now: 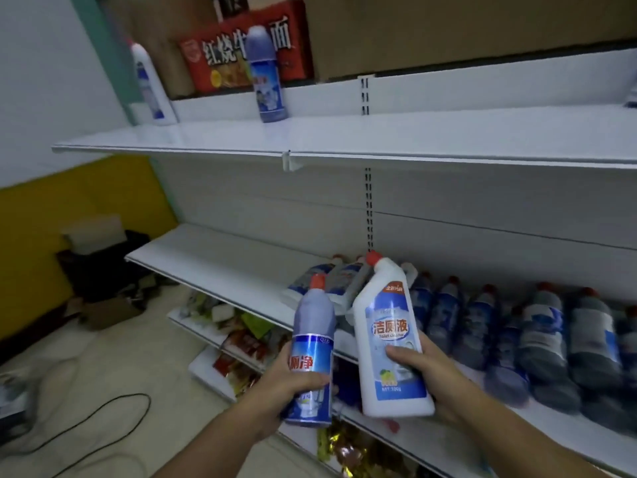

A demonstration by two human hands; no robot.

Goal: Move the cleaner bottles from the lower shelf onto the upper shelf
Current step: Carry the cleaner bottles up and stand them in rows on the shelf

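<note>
White shelving stands beside a yellow wall (69,208), over a pale floor (120,357) crossed by a black cable (113,412). Two standing bottles (267,77) occupy the upper shelf (379,132); many lying bottles (537,339) crowd the lower shelf (213,257). In front of the lower shelf, the left hand (286,384) has its fingers clamped on a blue bottle (312,343), and the right hand (424,370) on a white bottle (389,332).

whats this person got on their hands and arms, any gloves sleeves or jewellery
Nothing worn that shows. The left hand and right hand are bare, with no gloves, and no rings are visible. The left forearm and right forearm are uncovered down to the frame's bottom edge: no sleeve cuffs, watch or wristband in view.
</note>
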